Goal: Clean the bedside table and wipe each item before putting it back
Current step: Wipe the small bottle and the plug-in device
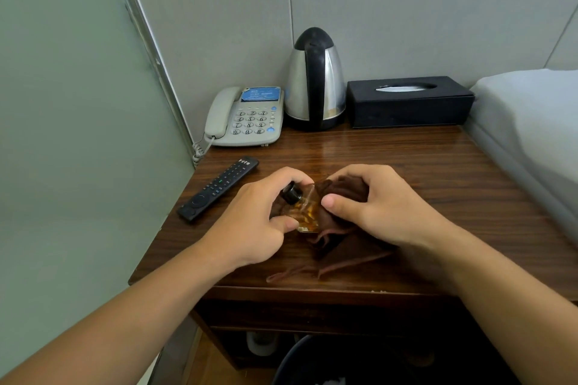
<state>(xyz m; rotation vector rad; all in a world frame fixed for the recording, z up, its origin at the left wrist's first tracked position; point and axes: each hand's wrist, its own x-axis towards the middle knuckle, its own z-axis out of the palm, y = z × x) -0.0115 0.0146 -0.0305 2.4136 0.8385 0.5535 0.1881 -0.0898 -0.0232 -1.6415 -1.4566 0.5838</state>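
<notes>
Left hand [256,212] is curled around a small glass bottle [305,212] of amber liquid, thumb on its near lower edge and fingers wrapped over the far side by the black cap [292,193]. Right hand [372,206] is closed on a bunched brown cloth [344,189], thumb pressing the cloth against the bottle's right face. Loose folds of the cloth trail down onto the bench [406,162] toward its front edge.

The bottle sits between the two hands, over the middle of the bench near the front, tilted so its long axis runs from the cap at upper left down to the base at lower right, toward the person. Whether its base touches the wood I cannot tell.

The step in hand looks like wiping the bottle. Since the cloth meets only the right face, the next stroke probably calls for the left hand to turn the bottle about that tilted axis, bringing the covered sides round to the cloth.

Along the back stand a phone [247,117], a kettle [316,81] and a tissue box [409,101]; a remote [219,187] lies at the left, well clear of both hands.
</notes>
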